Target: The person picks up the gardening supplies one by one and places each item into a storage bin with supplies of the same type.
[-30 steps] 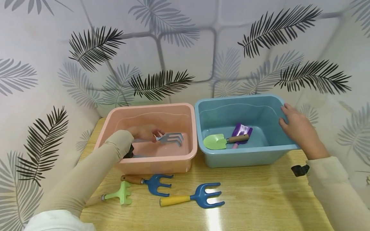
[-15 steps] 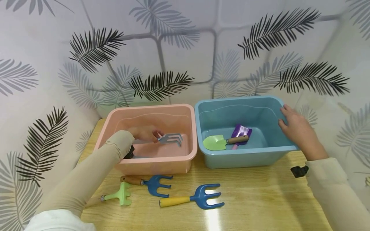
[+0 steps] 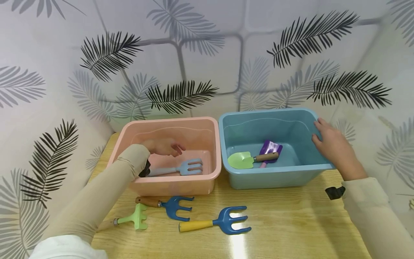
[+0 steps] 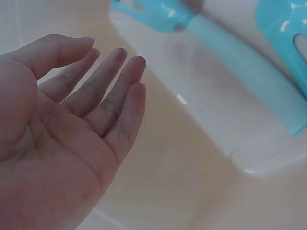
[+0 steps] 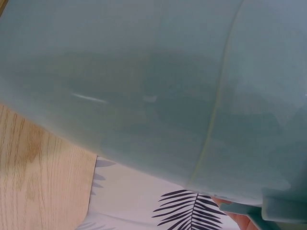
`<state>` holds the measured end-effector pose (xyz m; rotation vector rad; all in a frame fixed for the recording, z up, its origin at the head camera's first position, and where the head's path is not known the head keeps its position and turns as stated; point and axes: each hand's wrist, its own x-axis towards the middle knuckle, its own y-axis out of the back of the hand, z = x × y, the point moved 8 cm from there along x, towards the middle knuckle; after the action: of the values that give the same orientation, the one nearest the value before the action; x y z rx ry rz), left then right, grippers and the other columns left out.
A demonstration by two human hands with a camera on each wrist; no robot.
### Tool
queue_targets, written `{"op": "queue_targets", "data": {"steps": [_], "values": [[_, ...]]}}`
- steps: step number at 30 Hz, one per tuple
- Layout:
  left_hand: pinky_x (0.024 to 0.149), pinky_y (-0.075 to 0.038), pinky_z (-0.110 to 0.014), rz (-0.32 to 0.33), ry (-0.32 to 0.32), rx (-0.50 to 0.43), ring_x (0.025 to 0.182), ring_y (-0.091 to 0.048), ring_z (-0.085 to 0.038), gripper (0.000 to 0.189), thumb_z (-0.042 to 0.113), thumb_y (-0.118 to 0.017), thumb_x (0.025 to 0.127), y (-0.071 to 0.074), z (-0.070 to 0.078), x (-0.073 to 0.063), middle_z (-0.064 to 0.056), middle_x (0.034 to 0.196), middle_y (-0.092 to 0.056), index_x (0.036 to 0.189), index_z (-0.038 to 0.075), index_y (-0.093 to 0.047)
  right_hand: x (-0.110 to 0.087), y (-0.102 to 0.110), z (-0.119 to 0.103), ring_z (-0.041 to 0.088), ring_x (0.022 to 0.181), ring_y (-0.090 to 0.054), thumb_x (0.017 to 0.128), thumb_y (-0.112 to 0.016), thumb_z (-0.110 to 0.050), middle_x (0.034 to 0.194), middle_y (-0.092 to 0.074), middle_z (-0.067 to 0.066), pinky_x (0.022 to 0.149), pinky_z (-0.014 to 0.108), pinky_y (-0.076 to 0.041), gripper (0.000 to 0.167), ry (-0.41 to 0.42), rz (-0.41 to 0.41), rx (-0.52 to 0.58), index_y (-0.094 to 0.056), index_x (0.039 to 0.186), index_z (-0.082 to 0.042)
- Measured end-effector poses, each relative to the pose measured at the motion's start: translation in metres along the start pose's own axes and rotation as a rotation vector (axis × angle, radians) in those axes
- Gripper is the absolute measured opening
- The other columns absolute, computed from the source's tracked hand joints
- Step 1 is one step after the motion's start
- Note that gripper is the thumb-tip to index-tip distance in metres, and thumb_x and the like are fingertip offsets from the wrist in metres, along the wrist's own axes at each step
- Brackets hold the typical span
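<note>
My left hand (image 3: 163, 147) hovers inside the pink basin (image 3: 174, 181), its fingers loosely bent and holding nothing. Below it a light-blue hand fork (image 3: 185, 168) lies on the basin floor. The left wrist view shows the open palm (image 4: 62, 139), a pale blue tool handle (image 4: 240, 62) and part of a second light-blue tool (image 4: 276, 21). My right hand (image 3: 334, 145) grips the right rim of the blue basin (image 3: 275, 176), thumb on the inner side. Its fingers (image 5: 242, 221) barely show past the rim in the right wrist view.
Inside the blue basin lie a green trowel (image 3: 240, 160) with a wooden handle and a purple tool (image 3: 269, 146). In front, the wooden table (image 3: 291, 223) bears a wooden-handled blue fork (image 3: 173, 208), a yellow-handled blue fork (image 3: 223, 221) and a green rake (image 3: 137, 216). Leaf-patterned cloth hangs behind.
My left hand has let go of the light-blue hand fork, which has dropped to the pink basin's floor nearer the front wall. The right hand stays on the blue basin's rim.
</note>
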<state>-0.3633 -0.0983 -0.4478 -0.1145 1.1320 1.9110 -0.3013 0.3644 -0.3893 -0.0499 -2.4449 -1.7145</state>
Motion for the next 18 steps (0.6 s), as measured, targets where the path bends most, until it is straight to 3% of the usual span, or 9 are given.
{"op": "queue_targets", "data": {"steps": [6, 9, 18], "values": [[0.098, -0.038, -0.042, -0.017, 0.002, -0.107, 0.118, -0.047, -0.029, 0.041, 0.007, -0.05, 0.094, 0.007, 0.01, -0.013, -0.018, 0.132, -0.048, 0.134, -0.002, -0.045, 0.001, -0.001, 0.001, 0.052, 0.124, -0.029, 0.091, -0.049, -0.008, 0.143, -0.026, 0.031, 0.098, 0.063, -0.024, 0.052, 0.0, 0.002, -0.006, -0.033, 0.135, 0.014], [0.101, -0.036, -0.044, -0.023, -0.049, -0.125, 0.122, -0.044, -0.03, 0.042, 0.007, -0.048, 0.095, 0.011, 0.019, -0.022, -0.018, 0.135, -0.045, 0.136, 0.0, -0.042, 0.001, -0.001, 0.001, 0.052, 0.124, -0.029, 0.091, -0.049, -0.008, 0.142, -0.026, 0.032, 0.098, 0.063, -0.024, 0.053, -0.004, 0.001, -0.005, -0.033, 0.135, 0.015], [0.1, -0.037, -0.041, 0.147, -0.194, 0.041, 0.119, -0.049, -0.021, 0.038, 0.019, -0.05, 0.096, 0.04, 0.05, -0.068, -0.004, 0.128, -0.054, 0.133, 0.01, -0.049, 0.001, -0.001, -0.001, 0.052, 0.124, -0.028, 0.092, -0.048, -0.009, 0.143, -0.025, 0.032, 0.098, 0.063, -0.024, 0.053, 0.001, -0.01, -0.009, -0.032, 0.136, 0.015]]}}
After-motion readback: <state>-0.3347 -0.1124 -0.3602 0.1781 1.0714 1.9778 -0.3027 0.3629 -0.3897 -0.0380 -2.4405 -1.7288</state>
